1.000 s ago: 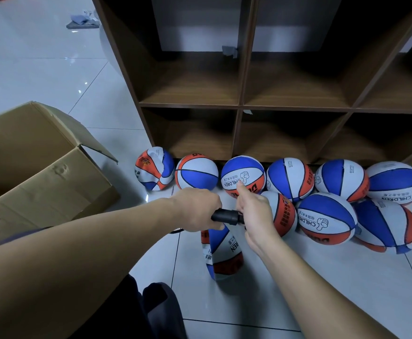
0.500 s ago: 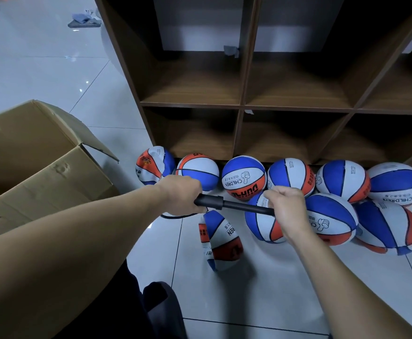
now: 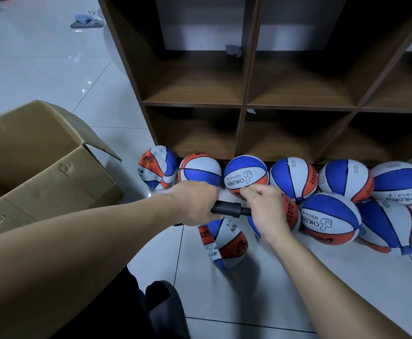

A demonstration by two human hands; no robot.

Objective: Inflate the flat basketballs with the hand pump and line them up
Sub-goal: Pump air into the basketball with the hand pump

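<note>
The left hand (image 3: 195,204) grips the black plastic hand pump (image 3: 227,208) by its barrel, the right hand (image 3: 266,206) closes on its handle end, pushed in. Below, the half-flat blue, white and orange basketball (image 3: 222,241) stands on the floor, probably receiving air; round ones (image 3: 246,176) line the wooden shelf (image 3: 244,104).

A dark wooden cubby shelf (image 3: 244,104) stands on glossy pale floor tiles (image 3: 41,69), beside an open cardboard box (image 3: 41,167).

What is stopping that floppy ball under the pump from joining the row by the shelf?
Nothing visible blocks the half-flat ball. The row against the shelf is full ahead, but bare floor lies at its left end.
</note>
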